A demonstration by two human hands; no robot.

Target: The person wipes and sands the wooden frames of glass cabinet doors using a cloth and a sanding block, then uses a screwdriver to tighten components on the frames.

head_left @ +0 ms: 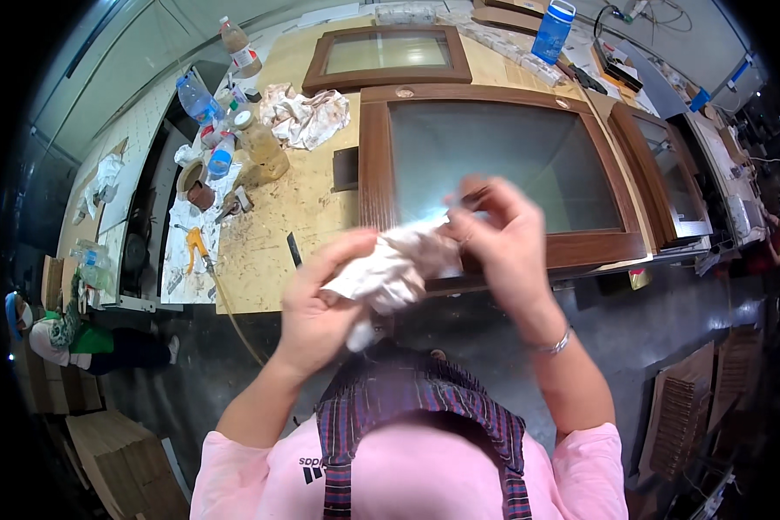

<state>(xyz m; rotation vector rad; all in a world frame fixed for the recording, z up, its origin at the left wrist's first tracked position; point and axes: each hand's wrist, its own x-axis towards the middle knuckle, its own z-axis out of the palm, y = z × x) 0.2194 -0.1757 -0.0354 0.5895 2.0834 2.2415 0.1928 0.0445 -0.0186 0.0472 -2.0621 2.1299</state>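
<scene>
A crumpled white rag (399, 264) is held up in front of my body, over the table's near edge. My left hand (325, 290) is closed around its left part. My right hand (503, 230), smeared by motion, pinches at the rag's right end. Something small and dark brown shows by its fingertips, too blurred to name. Just beyond the hands lies a brown wooden-framed glass door (503, 165), flat on the table. A small dark block (345, 169) sits against its left side.
A smaller framed glass panel (388, 54) lies farther back; another framed door (663, 178) is at right. Left are a stained cloth (308, 114), a jar (260, 149), bottles (199, 101) and an orange air gun (196, 247) with a hose. A person (95, 342) is at far left.
</scene>
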